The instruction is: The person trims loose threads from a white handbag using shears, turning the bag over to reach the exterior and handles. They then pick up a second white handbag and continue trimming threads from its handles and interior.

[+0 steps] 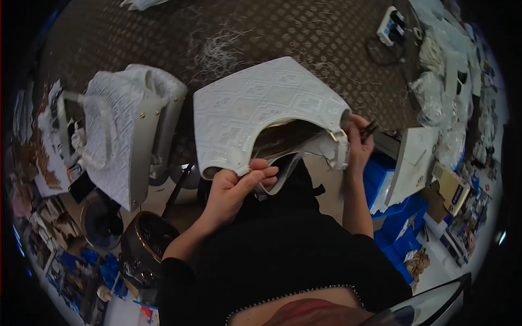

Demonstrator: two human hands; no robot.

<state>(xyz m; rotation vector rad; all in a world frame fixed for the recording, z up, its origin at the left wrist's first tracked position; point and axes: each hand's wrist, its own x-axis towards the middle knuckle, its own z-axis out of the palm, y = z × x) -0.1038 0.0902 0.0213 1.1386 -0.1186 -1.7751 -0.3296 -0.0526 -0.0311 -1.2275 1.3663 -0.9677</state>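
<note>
A white embossed handbag point(255, 98) lies on the brown patterned table, its curved opening facing me. My left hand point(242, 187) pinches the bag's edge at the lower left of the opening, by the strap end. My right hand point(359, 142) is at the bag's right corner, beside a gold buckle point(334, 136) on the strap. A small dark tool point(370, 129) sticks out from the fingers of my right hand. The white strap point(285, 179) hangs in a loop below the opening, and clear plastic film shows around it.
More white bags point(122, 125) stand at the left. Loose thread clippings point(217, 49) lie on the table beyond the bag. A power strip point(389, 26) is at the upper right. Blue bins point(380, 179) and a white board point(413, 163) are at the right, a dark round stool point(144, 239) lower left.
</note>
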